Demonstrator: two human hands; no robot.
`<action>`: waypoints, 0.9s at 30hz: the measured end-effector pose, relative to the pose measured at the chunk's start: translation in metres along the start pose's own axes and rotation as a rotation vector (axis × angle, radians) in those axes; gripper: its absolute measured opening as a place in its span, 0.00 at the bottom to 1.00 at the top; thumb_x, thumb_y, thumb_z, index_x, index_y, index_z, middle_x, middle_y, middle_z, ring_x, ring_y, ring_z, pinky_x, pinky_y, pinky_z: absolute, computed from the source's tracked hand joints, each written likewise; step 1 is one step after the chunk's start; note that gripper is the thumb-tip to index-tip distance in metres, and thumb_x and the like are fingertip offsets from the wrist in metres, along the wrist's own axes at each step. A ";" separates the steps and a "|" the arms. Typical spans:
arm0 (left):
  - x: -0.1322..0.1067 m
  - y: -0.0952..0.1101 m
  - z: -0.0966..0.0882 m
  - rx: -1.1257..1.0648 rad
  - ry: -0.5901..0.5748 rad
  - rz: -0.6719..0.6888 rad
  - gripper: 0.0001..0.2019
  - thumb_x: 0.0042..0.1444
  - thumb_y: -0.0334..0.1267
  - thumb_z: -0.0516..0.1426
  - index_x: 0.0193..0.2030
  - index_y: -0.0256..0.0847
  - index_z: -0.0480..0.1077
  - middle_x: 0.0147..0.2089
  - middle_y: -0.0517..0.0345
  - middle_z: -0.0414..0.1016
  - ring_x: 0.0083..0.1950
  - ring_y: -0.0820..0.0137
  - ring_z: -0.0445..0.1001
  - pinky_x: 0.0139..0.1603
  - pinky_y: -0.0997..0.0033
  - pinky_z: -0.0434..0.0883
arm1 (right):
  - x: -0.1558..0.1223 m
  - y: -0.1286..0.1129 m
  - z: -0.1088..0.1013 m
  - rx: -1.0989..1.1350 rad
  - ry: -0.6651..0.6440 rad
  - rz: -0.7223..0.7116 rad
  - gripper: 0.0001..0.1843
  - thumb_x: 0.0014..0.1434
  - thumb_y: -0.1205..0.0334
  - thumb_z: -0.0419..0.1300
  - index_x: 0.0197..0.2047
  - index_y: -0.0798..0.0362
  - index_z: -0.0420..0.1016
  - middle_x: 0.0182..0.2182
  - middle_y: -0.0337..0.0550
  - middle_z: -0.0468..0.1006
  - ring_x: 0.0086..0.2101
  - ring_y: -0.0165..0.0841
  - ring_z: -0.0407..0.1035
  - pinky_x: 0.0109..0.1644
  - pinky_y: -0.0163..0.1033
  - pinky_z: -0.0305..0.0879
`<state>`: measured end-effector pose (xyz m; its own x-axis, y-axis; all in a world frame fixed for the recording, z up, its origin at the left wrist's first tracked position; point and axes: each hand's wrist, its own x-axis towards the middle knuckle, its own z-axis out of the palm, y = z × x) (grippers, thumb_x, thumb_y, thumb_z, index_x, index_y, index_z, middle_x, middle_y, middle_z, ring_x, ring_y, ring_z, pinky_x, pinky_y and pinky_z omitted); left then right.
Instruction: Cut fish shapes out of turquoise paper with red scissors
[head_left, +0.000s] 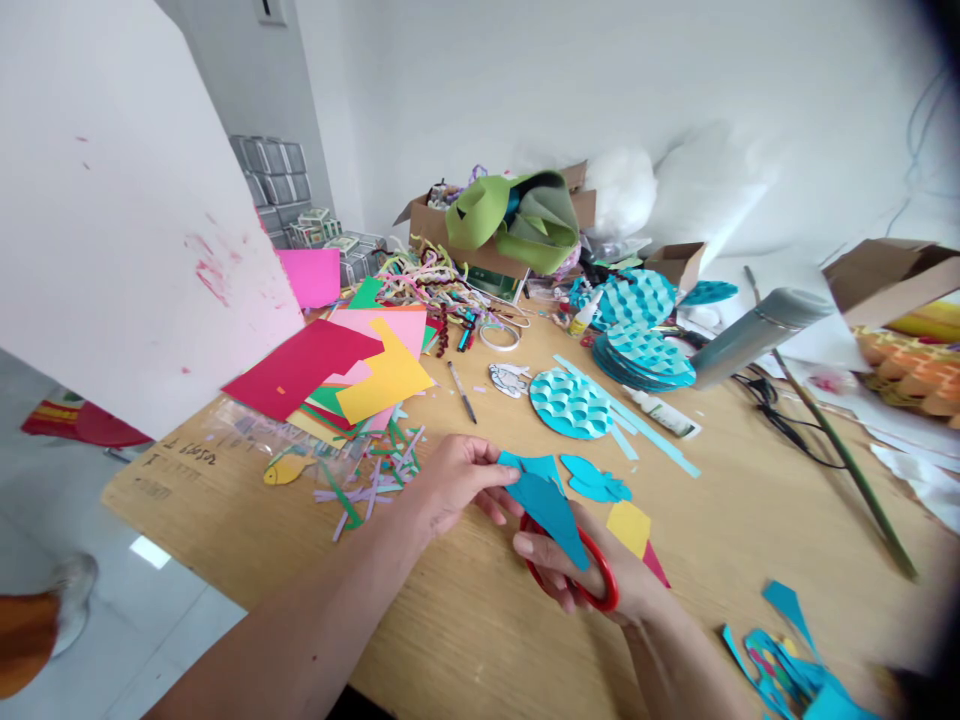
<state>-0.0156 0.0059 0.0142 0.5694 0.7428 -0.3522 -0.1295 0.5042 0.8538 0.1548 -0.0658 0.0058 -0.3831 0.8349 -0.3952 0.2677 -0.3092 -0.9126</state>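
My left hand pinches the edge of a blue piece of paper between thumb and fingers. My right hand is wrapped round the red handles of a pair of scissors. The blue paper hangs over the scissors and hides their blades, so I cannot tell how far apart they are. Just beyond lies a blue fish-shaped cutout flat on the table. Beside my right wrist are a yellow paper scrap and a dark pink one.
Coloured paper sheets and thin paper strips lie to the left. A round blue woven-looking disc, a glue bottle and a pen lie beyond my hands. Blue offcuts are at the lower right; a long stick lies at right.
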 end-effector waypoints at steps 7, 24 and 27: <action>-0.001 0.003 0.001 0.015 -0.001 -0.031 0.18 0.34 0.43 0.67 0.28 0.32 0.71 0.25 0.51 0.76 0.22 0.71 0.74 0.16 0.79 0.65 | -0.002 -0.005 0.006 0.040 0.040 0.018 0.17 0.55 0.48 0.64 0.34 0.52 0.64 0.12 0.27 0.63 0.12 0.22 0.56 0.15 0.26 0.53; 0.001 0.000 -0.001 0.065 -0.023 -0.031 0.13 0.39 0.41 0.64 0.28 0.33 0.71 0.25 0.52 0.76 0.20 0.73 0.73 0.14 0.80 0.61 | -0.001 0.008 0.005 -0.002 0.110 0.031 0.17 0.61 0.45 0.56 0.37 0.52 0.64 0.14 0.27 0.63 0.12 0.23 0.56 0.16 0.29 0.55; 0.001 -0.001 -0.002 0.047 -0.028 -0.057 0.14 0.39 0.42 0.65 0.28 0.33 0.71 0.25 0.52 0.76 0.21 0.72 0.73 0.15 0.79 0.61 | -0.003 0.013 0.005 -0.012 0.137 0.008 0.20 0.62 0.42 0.55 0.36 0.51 0.63 0.14 0.28 0.64 0.12 0.23 0.56 0.17 0.30 0.55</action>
<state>-0.0159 0.0073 0.0125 0.5969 0.7008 -0.3905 -0.0582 0.5233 0.8502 0.1547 -0.0745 -0.0058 -0.2571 0.8868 -0.3840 0.2813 -0.3114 -0.9077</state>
